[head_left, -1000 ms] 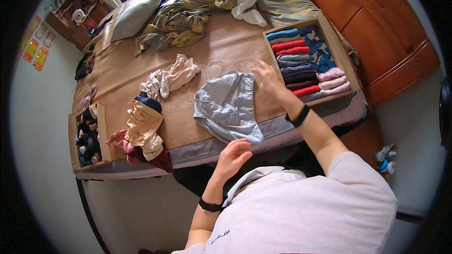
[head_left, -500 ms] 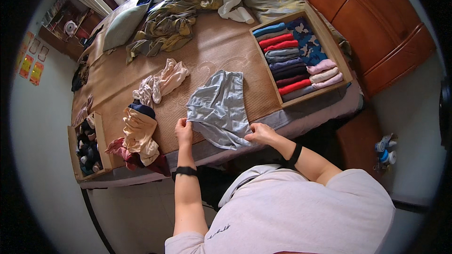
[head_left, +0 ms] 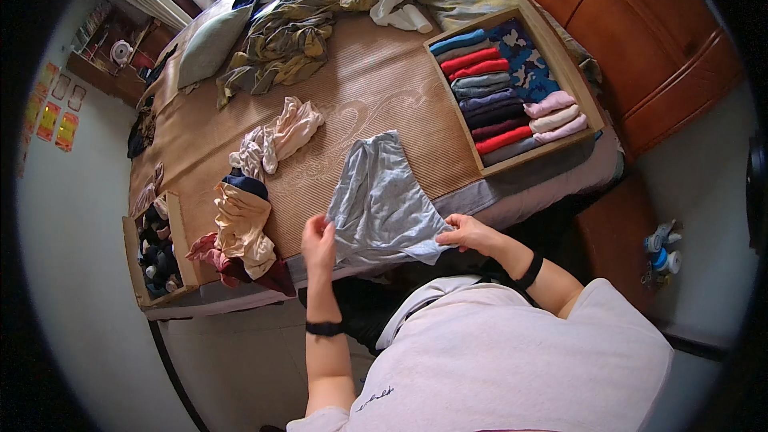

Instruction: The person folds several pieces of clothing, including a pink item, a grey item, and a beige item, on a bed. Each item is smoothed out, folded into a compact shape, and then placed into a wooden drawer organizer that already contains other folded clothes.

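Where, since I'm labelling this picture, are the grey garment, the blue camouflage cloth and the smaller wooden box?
Grey garment (head_left: 378, 202): head view, middle of its cloth.
Blue camouflage cloth (head_left: 524, 60): head view, its patterned top.
Smaller wooden box (head_left: 180, 240): head view, right wall.

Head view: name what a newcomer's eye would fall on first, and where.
First, the pale grey garment at the near edge of the bed, held between the left hand and the right hand. Next, the wooden tray on the bed's right, with its colourful row of folded clothes. Then the big reddish-brown headboard, upper right.
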The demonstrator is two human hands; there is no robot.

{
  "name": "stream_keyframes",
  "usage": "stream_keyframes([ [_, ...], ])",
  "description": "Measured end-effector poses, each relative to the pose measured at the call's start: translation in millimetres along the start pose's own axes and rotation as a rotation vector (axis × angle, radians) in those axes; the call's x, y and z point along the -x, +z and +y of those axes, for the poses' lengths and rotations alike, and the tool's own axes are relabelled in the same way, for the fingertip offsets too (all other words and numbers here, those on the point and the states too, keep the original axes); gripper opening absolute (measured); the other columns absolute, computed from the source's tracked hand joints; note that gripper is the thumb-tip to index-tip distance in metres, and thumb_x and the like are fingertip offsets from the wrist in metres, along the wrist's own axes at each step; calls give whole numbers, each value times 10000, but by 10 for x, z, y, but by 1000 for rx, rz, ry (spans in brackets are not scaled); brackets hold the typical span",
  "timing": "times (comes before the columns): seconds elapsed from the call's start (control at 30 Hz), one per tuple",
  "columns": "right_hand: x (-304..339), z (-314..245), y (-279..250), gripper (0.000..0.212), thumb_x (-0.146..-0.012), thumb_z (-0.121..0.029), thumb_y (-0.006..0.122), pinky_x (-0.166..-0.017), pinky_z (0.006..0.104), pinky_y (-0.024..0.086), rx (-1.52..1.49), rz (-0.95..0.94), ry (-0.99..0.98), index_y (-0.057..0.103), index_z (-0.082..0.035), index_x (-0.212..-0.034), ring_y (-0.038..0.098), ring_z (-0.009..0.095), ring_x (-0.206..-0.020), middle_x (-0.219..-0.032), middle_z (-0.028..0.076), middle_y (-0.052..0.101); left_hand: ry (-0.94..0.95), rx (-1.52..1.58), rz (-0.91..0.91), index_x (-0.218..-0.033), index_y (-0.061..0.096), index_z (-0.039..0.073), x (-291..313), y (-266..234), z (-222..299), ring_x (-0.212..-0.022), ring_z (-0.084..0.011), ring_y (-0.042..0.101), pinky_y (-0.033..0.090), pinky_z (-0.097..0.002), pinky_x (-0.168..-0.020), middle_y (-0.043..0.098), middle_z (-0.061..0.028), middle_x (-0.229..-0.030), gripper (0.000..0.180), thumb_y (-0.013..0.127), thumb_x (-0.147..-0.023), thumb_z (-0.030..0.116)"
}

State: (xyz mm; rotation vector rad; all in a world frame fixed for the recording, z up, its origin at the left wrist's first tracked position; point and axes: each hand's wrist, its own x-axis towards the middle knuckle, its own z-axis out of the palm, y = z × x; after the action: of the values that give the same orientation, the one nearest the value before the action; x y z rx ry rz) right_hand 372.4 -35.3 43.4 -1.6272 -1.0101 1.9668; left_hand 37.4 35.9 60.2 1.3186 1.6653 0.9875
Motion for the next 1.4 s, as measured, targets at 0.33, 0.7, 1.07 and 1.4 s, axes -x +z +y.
stream_keyframes([
  [0.33,758,-633,328,474,-792,-414,721,-725,465,492,775,-133,-422,564,-19,-1002,650,399,-811,-785,218,646,157,-748,-328,-1407,386,116,-332,1684,677,-1097,-461,561,480,-487,-917,502,-263,-1265,705,681,-772,205],
  [0.7,927,-370,-189,238,-792,-250,716,-750,411,497,646,277,-533,664,-74,-943,636,327,-872,-902,140,650,128,334,-122,-1066,637,68,-663,363,672,-710,-44,512,431,-211,-626,611,27,-865,191,593,-882,41],
  [1.07,716,-737,-78,183,-801,9,743,-642,205,433,113,104,-628,651,-44,-950,515,76,-698,-832,-12,550,-90,419,-366,-972,596,55,106,-1085,912,-654,-48,476,370,-178,-562,567,6,-817,126,497,-899,85],
  [1.4,662,-884,200,250,-788,4,742,-739,249,440,62,-429,-662,531,-93,-881,515,119,-828,-937,30,565,10,73,-172,-982,634,40,556,-1762,1136,-712,-68,580,467,-208,-654,645,9,-903,78,593,-931,-2],
])
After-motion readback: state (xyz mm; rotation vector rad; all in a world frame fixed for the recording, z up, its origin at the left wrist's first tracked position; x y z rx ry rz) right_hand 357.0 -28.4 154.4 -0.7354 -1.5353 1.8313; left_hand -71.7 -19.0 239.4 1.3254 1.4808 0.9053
